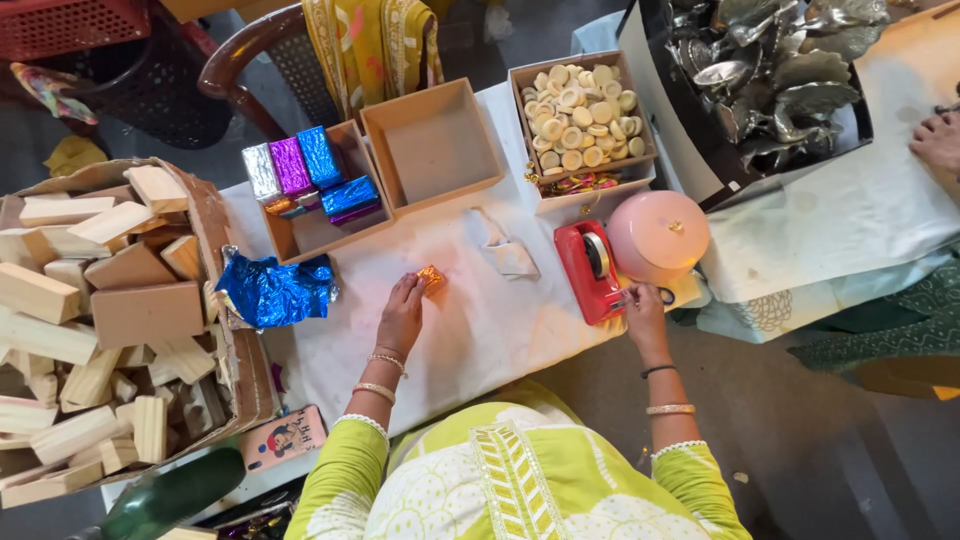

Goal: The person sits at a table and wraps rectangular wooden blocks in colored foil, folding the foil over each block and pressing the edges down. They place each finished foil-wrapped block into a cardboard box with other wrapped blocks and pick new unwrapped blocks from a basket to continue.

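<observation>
My left hand [403, 312] rests on the white table cover [470, 330], its fingertips pinching a small block wrapped in orange-gold foil [431, 276]. My right hand [643, 306] reaches to the front end of a red tape dispenser [592, 270] at the table's right edge, its fingers at the cutter; whether it holds tape is too small to tell. A crumpled sheet of blue foil [272, 290] lies left of my left hand. A small folded white paper [508, 254] lies between the two hands.
A wooden tray [322, 232] holds silver, purple and blue wrapped blocks; beside it is an empty wooden tray [432, 145]. A box of round cream pieces [580, 115], a pink round lid [658, 235], a carton of wooden blocks [100, 320] and silver metal pieces [780, 70] surround them. Another person's hand [938, 138] is far right.
</observation>
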